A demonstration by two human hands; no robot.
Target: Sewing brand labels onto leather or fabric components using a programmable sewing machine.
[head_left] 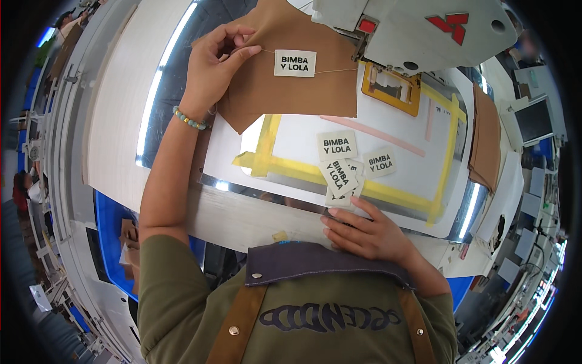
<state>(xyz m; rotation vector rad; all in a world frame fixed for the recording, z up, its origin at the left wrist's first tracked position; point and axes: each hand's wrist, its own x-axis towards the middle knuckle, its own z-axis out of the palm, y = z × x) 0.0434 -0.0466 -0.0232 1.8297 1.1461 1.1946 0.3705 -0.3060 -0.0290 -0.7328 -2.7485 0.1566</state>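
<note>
left grip (213,65) pinches thread (336,71) over brown cloth (291,97). right grip (377,236) lies loosely curved at labels (337,145), any hold unclear.

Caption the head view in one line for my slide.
Left hand at a brown panel bearing a white label, right hand beside loose white labels, sewing machine at upper right.

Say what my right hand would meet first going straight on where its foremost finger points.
The right hand would likely meet the pile of white labels first; its foremost finger may already touch the nearest one.
</note>
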